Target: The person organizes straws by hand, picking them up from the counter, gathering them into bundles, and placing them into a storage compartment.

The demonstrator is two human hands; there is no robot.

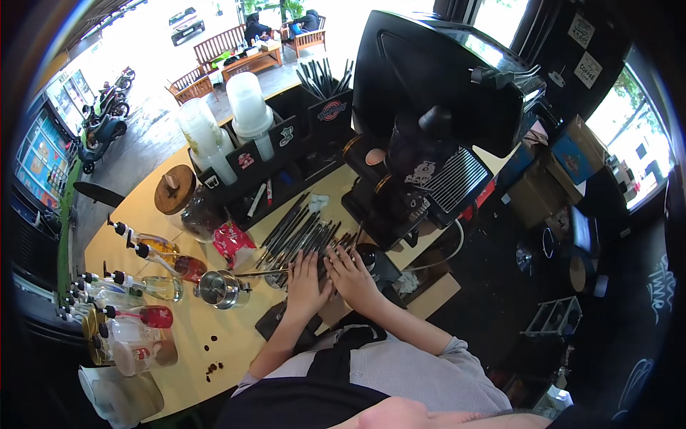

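A spread of thin black straws (296, 232) lies on the wooden counter (236, 336). Both hands rest palm down on its near end, side by side. My left hand (307, 282) has its fingers stretched out over the straws. Close beside it, my right hand (350, 275) lies with fingers extended and slightly apart. Neither hand is closed around anything that I can see; what lies beneath the palms is hidden. Left of the hands stand a metal pitcher (220, 289) and a crumpled red packet (232, 243).
Syrup bottles with pumps (189, 268) line the left side. A wooden-lidded jar (200, 218) stands near a black organizer (261, 157) of stacked cups. A black coffee machine (429, 79) and grinder are at the right. Dark beans (213, 368) lie near the counter's front edge.
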